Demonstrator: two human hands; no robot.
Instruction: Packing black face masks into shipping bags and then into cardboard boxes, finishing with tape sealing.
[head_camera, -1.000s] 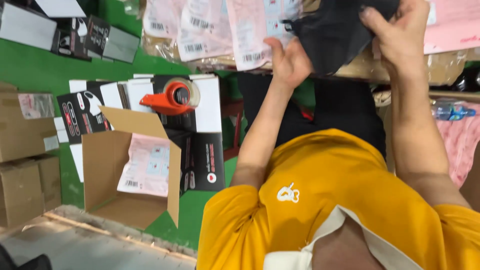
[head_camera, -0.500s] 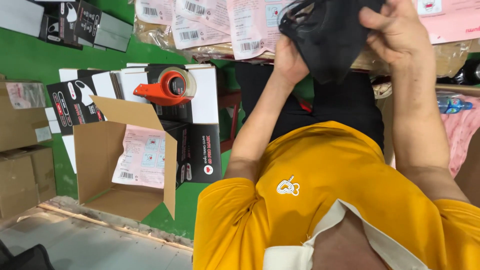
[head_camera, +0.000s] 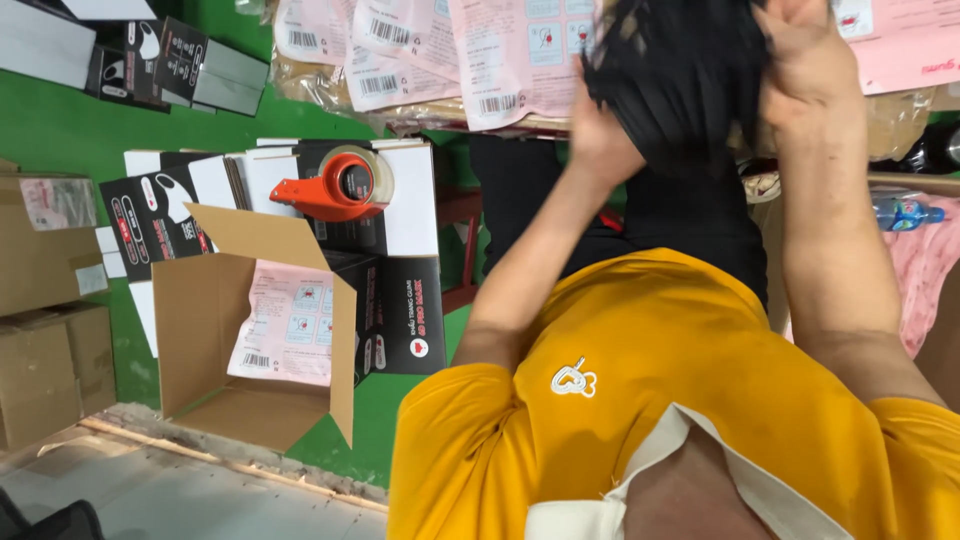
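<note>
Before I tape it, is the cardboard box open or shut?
Open: the cardboard box has its flaps spread, and a pink sheet shows inside.

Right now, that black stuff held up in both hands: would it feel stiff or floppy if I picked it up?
Probably floppy: the black bundle bunches and sags between the left hand and right hand, with no firm edge. It looks like thin soft fabric, so likely light for its size. It is blurred, so I cannot tell whether it is slippery.
</note>
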